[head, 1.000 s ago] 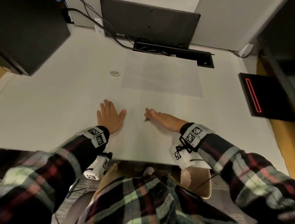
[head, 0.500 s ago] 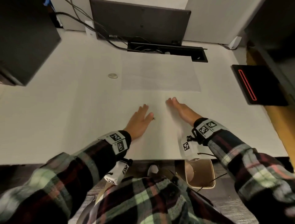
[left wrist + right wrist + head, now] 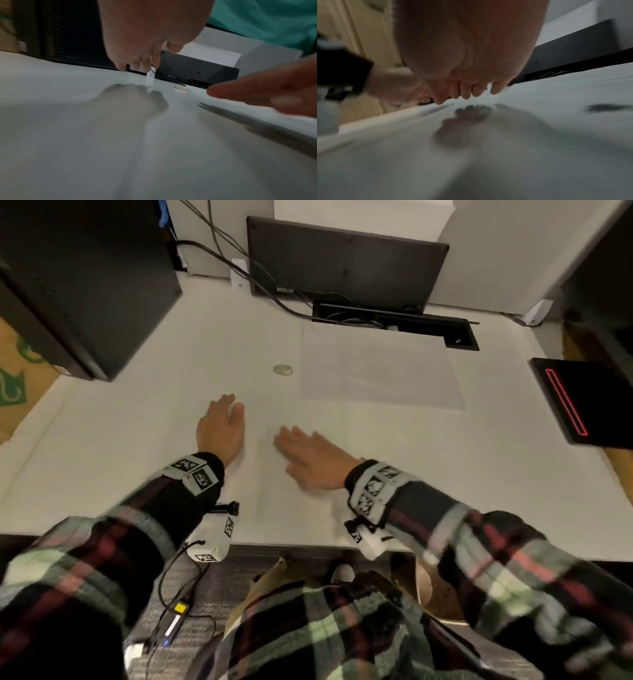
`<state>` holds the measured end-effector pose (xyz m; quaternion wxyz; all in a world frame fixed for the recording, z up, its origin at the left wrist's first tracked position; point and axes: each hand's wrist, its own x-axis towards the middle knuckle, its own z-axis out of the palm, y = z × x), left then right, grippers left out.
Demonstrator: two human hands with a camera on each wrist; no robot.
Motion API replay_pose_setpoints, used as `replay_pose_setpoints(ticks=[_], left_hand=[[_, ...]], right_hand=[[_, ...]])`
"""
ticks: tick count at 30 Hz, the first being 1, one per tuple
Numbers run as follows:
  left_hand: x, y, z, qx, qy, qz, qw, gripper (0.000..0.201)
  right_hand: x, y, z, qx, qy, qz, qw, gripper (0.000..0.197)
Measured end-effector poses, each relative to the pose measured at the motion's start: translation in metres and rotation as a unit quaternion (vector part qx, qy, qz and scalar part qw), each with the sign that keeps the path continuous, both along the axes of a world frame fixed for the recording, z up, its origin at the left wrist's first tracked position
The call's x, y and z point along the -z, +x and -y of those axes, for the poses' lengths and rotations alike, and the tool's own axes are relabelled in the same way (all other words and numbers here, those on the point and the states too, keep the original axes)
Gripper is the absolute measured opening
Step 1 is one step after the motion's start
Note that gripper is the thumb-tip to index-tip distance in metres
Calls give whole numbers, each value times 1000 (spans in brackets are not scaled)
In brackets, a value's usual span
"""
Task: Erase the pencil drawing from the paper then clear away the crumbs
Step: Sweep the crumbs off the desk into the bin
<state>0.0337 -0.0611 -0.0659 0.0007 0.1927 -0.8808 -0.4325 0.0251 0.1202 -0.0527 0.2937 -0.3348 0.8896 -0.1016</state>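
A white sheet of paper (image 3: 380,368) lies flat at the back middle of the white desk (image 3: 102,457), and no pencil marks show on it. A small oval eraser (image 3: 283,370) sits just left of the paper. My left hand (image 3: 221,428) hovers low over the desk in front of the eraser, its fingers (image 3: 137,65) relaxed and holding nothing. My right hand (image 3: 308,455) lies flat on the desk beside it, fingers straight and pointing left, blurred by motion. In the right wrist view a dark blurred smudge (image 3: 607,107) marks the desk to the right of my right hand (image 3: 467,54).
A black computer tower (image 3: 78,285) stands at the back left. A monitor (image 3: 342,265) and an open cable slot (image 3: 394,325) are behind the paper. A black device with a red outline (image 3: 582,402) lies at the right. A bin (image 3: 438,594) stands under the desk's front edge.
Both hands have swept leftward over the desk, away from the paper's front edge. The right hand now points left. The small dark speck near the fingers no longer shows in the head view.
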Motion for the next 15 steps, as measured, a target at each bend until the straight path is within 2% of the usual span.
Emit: replay_pose_setpoints(ticks=[3, 6, 11, 15], left_hand=[[15, 1, 22, 31, -107, 92, 989, 54], [23, 5, 26, 66, -138, 166, 974, 62], [24, 10, 9, 156, -174, 227, 945, 73], [20, 9, -10, 216, -191, 235, 928, 79]], right_hand=[[15, 3, 40, -34, 48, -24, 998, 58], [22, -3, 58, -39, 103, -48, 993, 61], [27, -7, 32, 48, 162, -64, 984, 69], [23, -1, -6, 89, 207, -55, 973, 69]])
